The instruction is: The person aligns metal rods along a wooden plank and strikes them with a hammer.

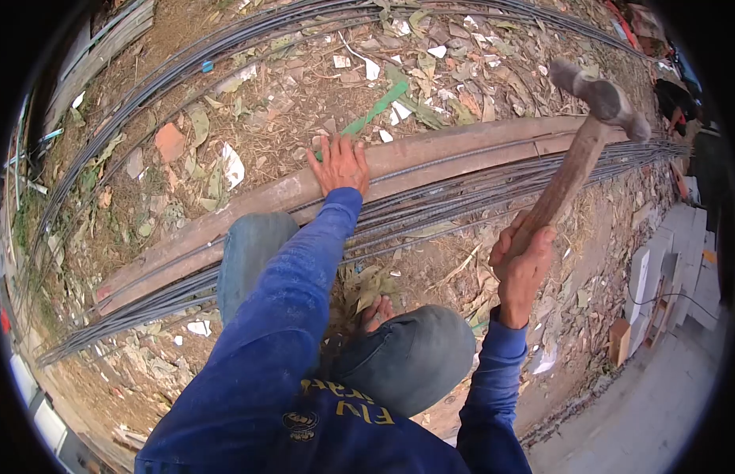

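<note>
My right hand [525, 257] is wrapped round the wooden handle of a hammer [567, 175], raised with its worn metal head up and to the right. Palm down, my left hand [340, 164] rests on a long wooden plank [265, 199], its fingers stretched out past the far edge. A single ribbed steel rod [454, 159] runs along the plank and passes beneath or beside my left hand; the contact is hidden. Close to those fingertips lies a green strip [383, 107]. Alongside the plank, on my side, is a bundle of steel rods [462, 193].
More long rods [158, 83] curve across the ground at the far side. Broken tile pieces [170, 142], dry leaves and white scraps litter the soil. At the right are stacked grey slabs [675, 245] beside concrete paving [620, 419]. Another person [677, 104] is at the far right.
</note>
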`<state>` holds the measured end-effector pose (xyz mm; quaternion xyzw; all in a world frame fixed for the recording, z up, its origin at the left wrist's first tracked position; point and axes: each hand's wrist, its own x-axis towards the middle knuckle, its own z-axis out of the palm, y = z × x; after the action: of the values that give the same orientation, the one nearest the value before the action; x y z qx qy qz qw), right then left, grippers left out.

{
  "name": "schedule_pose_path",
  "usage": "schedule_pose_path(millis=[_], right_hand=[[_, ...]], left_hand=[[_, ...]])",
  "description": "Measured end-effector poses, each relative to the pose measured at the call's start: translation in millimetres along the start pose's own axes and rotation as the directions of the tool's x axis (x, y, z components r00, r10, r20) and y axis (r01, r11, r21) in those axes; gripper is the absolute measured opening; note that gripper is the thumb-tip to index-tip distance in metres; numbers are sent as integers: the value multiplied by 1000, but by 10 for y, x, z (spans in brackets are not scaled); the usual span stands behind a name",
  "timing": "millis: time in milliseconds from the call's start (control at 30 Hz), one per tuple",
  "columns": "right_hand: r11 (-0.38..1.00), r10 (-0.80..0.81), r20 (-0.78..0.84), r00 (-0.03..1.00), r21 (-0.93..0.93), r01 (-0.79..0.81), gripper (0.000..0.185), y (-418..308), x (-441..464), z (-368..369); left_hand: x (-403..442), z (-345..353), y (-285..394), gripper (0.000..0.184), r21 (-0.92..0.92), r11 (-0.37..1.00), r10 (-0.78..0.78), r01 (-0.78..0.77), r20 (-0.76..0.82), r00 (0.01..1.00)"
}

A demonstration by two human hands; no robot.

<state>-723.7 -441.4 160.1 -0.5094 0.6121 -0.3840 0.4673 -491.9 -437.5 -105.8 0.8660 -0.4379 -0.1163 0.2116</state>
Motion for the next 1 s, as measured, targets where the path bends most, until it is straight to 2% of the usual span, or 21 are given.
schedule_pose_path(millis=[67, 100, 133, 167, 200, 233, 267, 300, 333, 367, 433, 500, 533, 600, 633, 667, 767, 800, 900, 933, 1000], right_hand=[[956, -230, -89, 969, 167, 242, 82, -111, 57, 63], [936, -281, -156, 947, 176, 306, 89, -1, 68, 135], [923, -332, -173, 927, 145, 357, 87, 336, 65, 169], [924, -383, -35, 923, -17, 382, 81, 886, 22, 75], [888, -328, 28, 944, -332, 318, 73, 1553, -50, -16], [779, -169, 165, 972, -582, 234, 63, 1678, -106, -16], [826, 124, 279, 952, -560, 56, 57, 2004, -9, -101], [848, 239, 194, 951, -519, -107, 57, 1855, 2, -87], [853, 345, 124, 930, -455, -256, 56, 1698, 48, -109], [878, 406, 128, 905, -331, -347, 56, 1554, -73, -203], [882, 470, 107, 876, -15, -471, 56, 1304, -231, -454], [939, 344, 24, 939, 17, -344, 60, 1169, -401, -786], [953, 302, 0, 953, 2, -302, 63, 1165, -508, -958], [932, 359, -110, 927, 87, -351, 62, 1240, -551, -1179], [917, 394, -141, 908, 125, -379, 62, 1274, -553, -1254], [905, 406, -170, 898, 209, -370, 61, 1271, -487, -1321], [804, 505, -194, 841, 460, -377, 63, 891, -99, -1577], [833, 447, -244, 860, 464, -301, 64, 726, 45, -1705], [900, 201, -438, 876, 436, 12, 65, 216, 423, -2153], [895, 103, -536, 838, 418, 157, 65, 16, 590, -2258], [840, -150, -702, 697, 282, 464, 75, -253, 1035, -2516]], left_hand=[[83, -75, 27, 47, -8, 1000, -16, 16, 12, 1000], [87, -80, 34, 48, 4, 1000, -24, 24, 27, 999], [89, -77, 44, 48, -2, 1000, -20, 20, 6, 1000], [76, -36, 29, 48, -7, 1000, -14, 14, -16, 1000], [89, -12, 26, 48, -13, 1000, -6, 6, -41, 999], [88, -15, 34, 48, -16, 1000, -5, 4, -51, 999], [7, 19, 28, 47, -15, 1000, -23, 23, -20, 1000], [18, 21, 14, 47, -6, 1000, -24, 23, -10, 1000], [106, 32, 18, 46, 0, 1000, -22, 22, -12, 1000], [95, -134, 106, 45, 3, 1000, -30, 30, 38, 999], [102, -132, 98, 46, -75, 996, -39, 44, 67, 997], [140, -86, 131, 55, -16, 998, -57, 59, 110, 992], [180, -9, 357, 56, -14, 1000, -1, 2, 63, 998], [208, 71, 666, 60, 7, 999, 53, -53, -39, 998], [284, 216, 928, 63, -71, 997, 44, -42, 24, 999], [351, 398, 1237, 64, -90, 992, 91, -90, 6, 996], [531, 796, 2010, 67, -71, 983, 167, -167, 0, 986], [564, 898, 2160, 67, -56, 982, 184, -183, 13, 983], [574, 1314, 2208, 60, 103, 980, 189, -169, -232, 954], [567, 1225, 2247, 56, 113, 983, 153, -147, -40, 987], [616, 816, 2462, 53, 137, 988, 29, -76, 312, 950]])
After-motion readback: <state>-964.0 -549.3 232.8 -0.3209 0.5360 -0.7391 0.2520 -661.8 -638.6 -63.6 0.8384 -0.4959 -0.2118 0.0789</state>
